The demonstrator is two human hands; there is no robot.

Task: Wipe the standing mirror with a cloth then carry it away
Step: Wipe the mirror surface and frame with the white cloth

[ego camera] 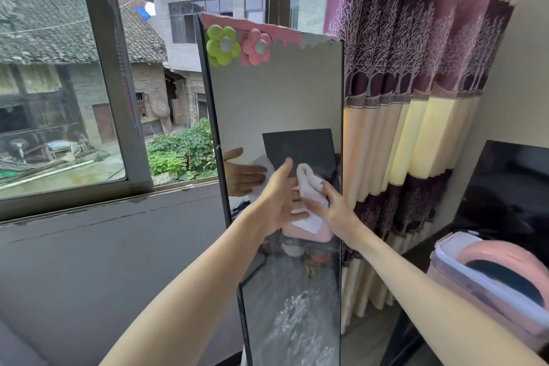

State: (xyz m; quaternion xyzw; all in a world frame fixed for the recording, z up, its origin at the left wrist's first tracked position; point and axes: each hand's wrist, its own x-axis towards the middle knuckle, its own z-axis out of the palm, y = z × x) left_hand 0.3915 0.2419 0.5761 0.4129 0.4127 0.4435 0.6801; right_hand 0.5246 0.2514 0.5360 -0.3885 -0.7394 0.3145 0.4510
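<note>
The standing mirror [276, 98] is tall with a thin black frame and leans upright between the window and the curtain. A green flower ornament [222, 45] and a pink one [256, 47] sit at its top. A white cloth [309, 183] is bunched against the glass at mid-height. My right hand [337, 208] holds the cloth, thumb up and fingers laid across it. My left hand [279, 197] lies flat with straight fingers on the glass, touching the cloth's left side. Both hands are reflected in the mirror.
A large window [98, 83] with a grey sill is at the left, above a grey wall. A purple and cream curtain [401, 98] hangs right of the mirror. A black screen [511, 187] and a pink-and-white plastic container [487, 279] stand at the lower right.
</note>
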